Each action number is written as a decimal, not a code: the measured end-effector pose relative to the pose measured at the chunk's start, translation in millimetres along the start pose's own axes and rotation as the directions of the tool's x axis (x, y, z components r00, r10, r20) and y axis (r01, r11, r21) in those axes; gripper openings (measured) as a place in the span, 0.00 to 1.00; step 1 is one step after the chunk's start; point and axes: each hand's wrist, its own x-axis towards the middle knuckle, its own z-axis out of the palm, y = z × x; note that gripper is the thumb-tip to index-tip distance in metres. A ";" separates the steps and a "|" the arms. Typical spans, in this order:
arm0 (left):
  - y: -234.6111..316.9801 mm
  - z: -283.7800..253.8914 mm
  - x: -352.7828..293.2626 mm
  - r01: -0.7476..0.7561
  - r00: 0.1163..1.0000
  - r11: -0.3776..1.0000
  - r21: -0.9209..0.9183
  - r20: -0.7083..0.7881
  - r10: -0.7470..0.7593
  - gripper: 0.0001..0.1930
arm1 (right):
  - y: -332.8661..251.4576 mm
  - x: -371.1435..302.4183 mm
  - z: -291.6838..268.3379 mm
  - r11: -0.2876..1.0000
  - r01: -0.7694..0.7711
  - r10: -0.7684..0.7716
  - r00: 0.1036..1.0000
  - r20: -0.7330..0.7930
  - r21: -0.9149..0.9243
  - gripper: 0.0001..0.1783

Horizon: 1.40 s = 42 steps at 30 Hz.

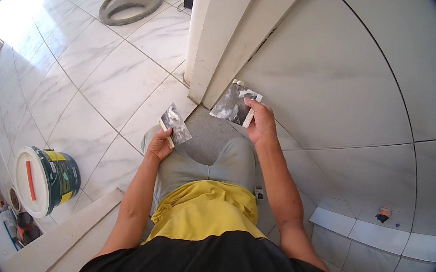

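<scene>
My left hand (161, 143) is closed around the pale edge grip of a flat metal putty scraper (174, 121). Whitish smears mark its blade, which points away from me over my left knee. In my right hand (261, 122) is a second, broader putty scraper (227, 104), gripped by its pale edge with the thumb on top. White paste clings to that blade, with small lumps at its far corner. The two blades are apart. The right one is close to the foot of the white door frame (211, 81).
A lidded bucket (33, 181) with a red-orange strip on top stands at left on marbled tiles (96, 66). Grey wall tiles (343, 91) rise on the right. Farther off are a round stand base (131, 3) and a cable. A pipe stub (383, 215) sticks out at lower right.
</scene>
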 end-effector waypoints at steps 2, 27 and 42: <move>2.4 -1.6 0.0 0.007 1.000 1.000 -0.030 0.010 -0.006 0.19 | -3.7 0.8 6.8 1.000 0.003 -0.002 1.000 0.004 -0.012 0.10; 10.8 4.2 -5.2 0.027 0.999 0.994 -0.107 0.037 -0.024 0.15 | -25.7 12.4 24.5 0.998 0.064 -0.064 0.998 0.007 0.001 0.08; 9.1 -1.3 -3.8 0.027 0.997 0.993 -0.118 0.071 -0.018 0.18 | -23.5 7.7 17.4 0.988 -0.054 0.070 0.992 -0.107 0.145 0.08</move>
